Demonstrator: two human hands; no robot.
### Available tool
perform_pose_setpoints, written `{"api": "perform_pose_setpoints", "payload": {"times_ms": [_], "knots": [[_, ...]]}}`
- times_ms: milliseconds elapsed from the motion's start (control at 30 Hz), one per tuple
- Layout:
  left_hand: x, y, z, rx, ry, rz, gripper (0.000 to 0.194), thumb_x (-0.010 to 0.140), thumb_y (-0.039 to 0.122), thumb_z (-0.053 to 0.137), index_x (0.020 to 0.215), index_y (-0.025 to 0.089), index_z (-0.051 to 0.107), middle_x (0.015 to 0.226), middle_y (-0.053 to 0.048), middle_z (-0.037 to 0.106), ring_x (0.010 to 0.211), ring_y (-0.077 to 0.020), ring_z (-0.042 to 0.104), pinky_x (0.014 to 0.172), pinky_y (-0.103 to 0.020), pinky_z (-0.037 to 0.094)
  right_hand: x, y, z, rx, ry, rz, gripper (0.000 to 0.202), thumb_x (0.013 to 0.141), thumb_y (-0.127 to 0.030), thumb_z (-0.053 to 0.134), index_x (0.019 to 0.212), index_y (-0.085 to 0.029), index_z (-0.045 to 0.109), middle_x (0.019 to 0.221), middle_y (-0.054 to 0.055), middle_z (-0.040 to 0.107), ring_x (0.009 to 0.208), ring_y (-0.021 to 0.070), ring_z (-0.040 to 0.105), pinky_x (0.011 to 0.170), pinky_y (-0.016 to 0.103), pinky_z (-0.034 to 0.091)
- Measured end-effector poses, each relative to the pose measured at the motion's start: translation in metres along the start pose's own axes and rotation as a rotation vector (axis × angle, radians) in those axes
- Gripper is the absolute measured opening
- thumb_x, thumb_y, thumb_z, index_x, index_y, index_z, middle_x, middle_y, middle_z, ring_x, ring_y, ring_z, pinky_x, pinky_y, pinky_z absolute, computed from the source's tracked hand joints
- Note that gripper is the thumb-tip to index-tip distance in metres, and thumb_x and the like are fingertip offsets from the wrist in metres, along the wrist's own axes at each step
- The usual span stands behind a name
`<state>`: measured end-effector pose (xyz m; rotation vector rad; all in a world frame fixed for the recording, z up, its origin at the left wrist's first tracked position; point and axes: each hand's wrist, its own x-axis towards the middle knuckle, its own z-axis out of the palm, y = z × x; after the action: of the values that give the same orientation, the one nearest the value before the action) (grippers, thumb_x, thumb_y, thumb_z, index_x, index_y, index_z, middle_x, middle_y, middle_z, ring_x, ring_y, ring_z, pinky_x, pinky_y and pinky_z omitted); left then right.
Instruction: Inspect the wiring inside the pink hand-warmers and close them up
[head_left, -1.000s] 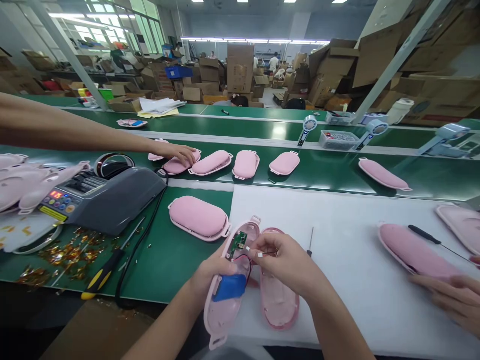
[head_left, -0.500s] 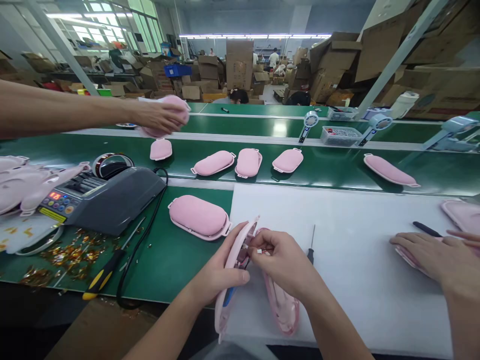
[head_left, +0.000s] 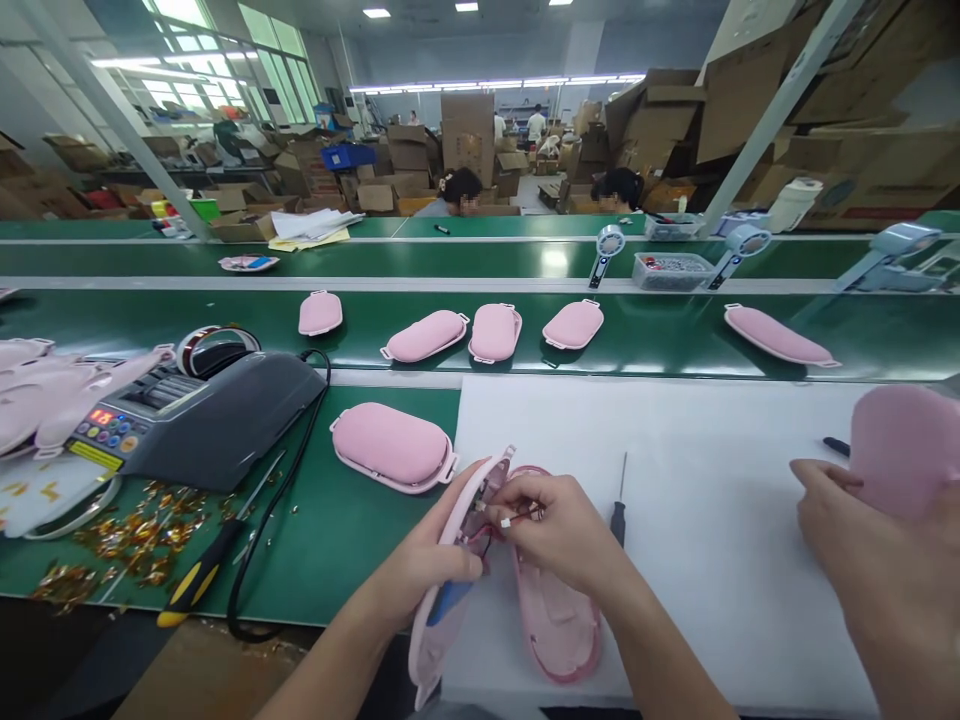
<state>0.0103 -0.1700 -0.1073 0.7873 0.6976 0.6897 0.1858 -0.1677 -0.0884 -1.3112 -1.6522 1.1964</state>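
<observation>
My left hand (head_left: 431, 560) grips a pink shell half (head_left: 442, 625) tilted on its edge, with wires and a blue part (head_left: 450, 603) on its inner side. My right hand (head_left: 551, 520) pinches thin wires with a small white connector (head_left: 506, 522) beside the shell's inside. Below my right hand, a second pink shell half (head_left: 559, 625) lies with its hollow side up on the white sheet (head_left: 697, 600). A dark-handled screwdriver (head_left: 618, 515) is just right of my right hand.
A grey tape dispenser (head_left: 225, 420), a yellow-black screwdriver (head_left: 199, 575) and a closed pink case (head_left: 394, 445) are on the left. More pink cases (head_left: 495, 333) lie on the green belt (head_left: 645, 345). At right, a co-worker's hands (head_left: 862, 560) hold a pink case (head_left: 904, 445).
The co-worker's arm at upper left has left the view with its pink item. At right, the co-worker's hands have raised a pink case. My right hand's connector now points left, outside the shell.
</observation>
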Motion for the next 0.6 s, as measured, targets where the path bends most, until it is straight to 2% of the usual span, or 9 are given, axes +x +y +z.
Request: {"api": "perform_pose_setpoints", "payload": {"times_ms": [100,167,200,267,333,400,467,533,600], "knots": [[0.003,0.002,0.000,-0.057,0.029,-0.018,0.088,0.058,0.011,0.063,0.141,0.025,0.037,0.100,-0.006,0.068,0.076,-0.0199,0.061,0.068,-0.031,0.048,0.000,0.003,-0.002,-0.018,0.078,0.002,0.015,0.075,-0.014,0.059,0.073,-0.021,0.072,0.083,0.002,0.071,0.081,0.0166,0.062,0.074,0.028,0.047],[0.004,0.003,-0.001,-0.144,0.006,-0.030,0.074,0.063,0.016,0.063,0.135,0.019,0.046,0.093,-0.008,0.070,0.074,-0.0227,0.064,0.067,-0.034,0.049,-0.006,0.002,-0.008,-0.082,0.189,-0.022,0.012,0.077,-0.020,0.063,0.074,-0.024,0.074,0.094,0.003,0.071,0.096,0.0206,0.059,0.086,0.034,0.045],[0.004,0.004,-0.002,-0.196,-0.014,-0.038,0.063,0.065,0.017,0.062,0.127,0.015,0.054,0.088,-0.008,0.070,0.072,-0.0228,0.064,0.066,-0.033,0.049,-0.011,0.000,-0.012,-0.120,0.243,-0.032,0.011,0.078,-0.025,0.064,0.075,-0.026,0.074,0.096,0.003,0.071,0.097,0.0214,0.059,0.087,0.035,0.044],[0.004,0.004,-0.003,-0.269,-0.045,-0.059,0.040,0.068,0.019,0.061,0.106,0.008,0.067,0.077,-0.009,0.070,0.066,-0.0207,0.064,0.063,-0.030,0.048,-0.021,-0.004,-0.023,-0.164,0.294,-0.001,0.014,0.082,-0.032,0.062,0.077,-0.027,0.074,0.088,0.003,0.072,0.084,0.0198,0.060,0.078,0.034,0.046],[0.004,0.003,-0.003,-0.291,-0.055,-0.073,0.028,0.070,0.018,0.061,0.093,0.006,0.070,0.068,-0.008,0.069,0.061,-0.0177,0.062,0.061,-0.026,0.047,-0.028,-0.008,-0.034,-0.122,0.229,0.097,0.016,0.082,-0.033,0.061,0.074,-0.025,0.073,0.075,0.001,0.071,0.066,0.0156,0.058,0.063,0.028,0.046],[0.004,0.003,0.000,-0.291,-0.055,-0.051,0.028,0.070,0.017,0.062,0.095,0.006,0.070,0.068,-0.007,0.070,0.060,-0.0164,0.062,0.065,-0.026,0.048,-0.029,-0.009,-0.042,0.036,0.084,0.187,0.010,0.078,-0.029,0.065,0.073,-0.023,0.072,0.071,-0.001,0.069,0.062,0.0126,0.057,0.057,0.024,0.044],[0.005,0.002,0.004,-0.298,-0.054,0.002,0.036,0.068,0.015,0.063,0.103,0.009,0.068,0.080,-0.008,0.073,0.067,-0.0178,0.065,0.072,-0.028,0.049,-0.025,-0.007,-0.045,0.245,-0.102,0.201,0.006,0.073,-0.024,0.068,0.078,-0.022,0.071,0.074,-0.001,0.068,0.065,0.0119,0.060,0.059,0.022,0.046],[0.005,0.001,0.007,-0.300,-0.047,0.051,0.051,0.066,0.014,0.064,0.117,0.013,0.062,0.094,-0.009,0.073,0.077,-0.0211,0.067,0.077,-0.031,0.049,-0.018,-0.004,-0.043,0.391,-0.250,0.181,0.011,0.073,-0.022,0.067,0.083,-0.020,0.070,0.077,0.000,0.068,0.072,0.0127,0.063,0.064,0.023,0.049],[0.006,0.000,0.007,-0.286,-0.022,0.058,0.067,0.065,0.014,0.064,0.131,0.016,0.051,0.100,-0.009,0.072,0.084,-0.0237,0.067,0.078,-0.033,0.049,-0.013,-0.001,-0.036,0.380,-0.286,0.163,0.008,0.078,-0.022,0.063,0.082,-0.018,0.069,0.074,0.000,0.067,0.072,0.0128,0.064,0.066,0.023,0.050]]}}
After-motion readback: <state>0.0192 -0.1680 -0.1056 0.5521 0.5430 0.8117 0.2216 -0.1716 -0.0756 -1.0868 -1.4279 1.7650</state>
